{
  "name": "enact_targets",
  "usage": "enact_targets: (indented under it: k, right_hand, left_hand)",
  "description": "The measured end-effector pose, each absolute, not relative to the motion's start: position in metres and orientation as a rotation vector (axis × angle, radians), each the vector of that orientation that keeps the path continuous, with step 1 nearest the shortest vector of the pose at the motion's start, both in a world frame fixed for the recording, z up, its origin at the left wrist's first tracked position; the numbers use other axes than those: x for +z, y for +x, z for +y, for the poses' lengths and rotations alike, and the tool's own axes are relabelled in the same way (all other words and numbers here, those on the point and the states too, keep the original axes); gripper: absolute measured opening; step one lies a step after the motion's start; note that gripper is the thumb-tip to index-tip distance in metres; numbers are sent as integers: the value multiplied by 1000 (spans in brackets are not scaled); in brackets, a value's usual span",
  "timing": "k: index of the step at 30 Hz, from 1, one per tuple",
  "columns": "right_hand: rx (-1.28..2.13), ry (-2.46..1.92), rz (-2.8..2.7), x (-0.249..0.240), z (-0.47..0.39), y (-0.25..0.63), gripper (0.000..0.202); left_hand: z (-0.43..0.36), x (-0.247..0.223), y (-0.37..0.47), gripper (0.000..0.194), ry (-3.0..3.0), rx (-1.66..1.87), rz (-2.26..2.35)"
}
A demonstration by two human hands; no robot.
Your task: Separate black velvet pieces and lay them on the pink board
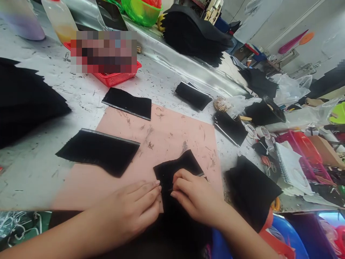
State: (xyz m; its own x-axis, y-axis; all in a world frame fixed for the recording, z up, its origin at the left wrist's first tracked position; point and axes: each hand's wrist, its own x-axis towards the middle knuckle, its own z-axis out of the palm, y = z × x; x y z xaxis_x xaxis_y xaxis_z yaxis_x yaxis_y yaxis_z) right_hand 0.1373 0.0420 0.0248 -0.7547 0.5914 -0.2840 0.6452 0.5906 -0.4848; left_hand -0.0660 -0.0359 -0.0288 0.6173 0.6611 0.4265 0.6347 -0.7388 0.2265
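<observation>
A black fabric piece (pixel 176 165) lies on the pink board (pixel 167 133) near the front edge, a pale strip showing at its right end. My left hand (pixel 140 207) has its fingers pressed together and pinches the piece's left edge. From the other side, my right hand (pixel 195 196) grips the same piece between thumb and curled fingers; the exact spot is hidden. Left of my hands, another black piece (pixel 98 151) with a grey strip along its top edge rests partly on the board. One more black piece (pixel 129 103) lies across the board's far edge.
Stacked black fabric stands at left (pixel 27 100) and at the back (pixel 196 32). Behind the board sits a red basket (pixel 115 79). Black pieces with white edges (pixel 192 95) lie beyond it. To the right are tape rolls (pixel 261 132), a spiral notebook (pixel 291 162) and hanging black fabric (pixel 252 190).
</observation>
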Motion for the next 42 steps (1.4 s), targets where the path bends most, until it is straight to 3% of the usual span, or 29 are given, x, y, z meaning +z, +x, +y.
enact_targets:
  k: [9, 26, 36, 42]
  right_hand:
    - [-836, 1044, 2719, 24, 43, 136, 9]
    - [-725, 1132, 2727, 31, 62, 156, 5]
    - [-601, 1121, 2745, 32, 60, 152, 7]
    - [-587, 1426, 2608, 40, 68, 171, 5]
  left_hand:
    - [-37, -30, -64, 29, 2751, 805, 1147]
    - [-33, -25, -36, 23, 2925, 887, 1227]
    - [-21, -14, -18, 18, 3164, 494, 1136]
    - [-20, -22, -8, 18, 3107, 760, 1168]
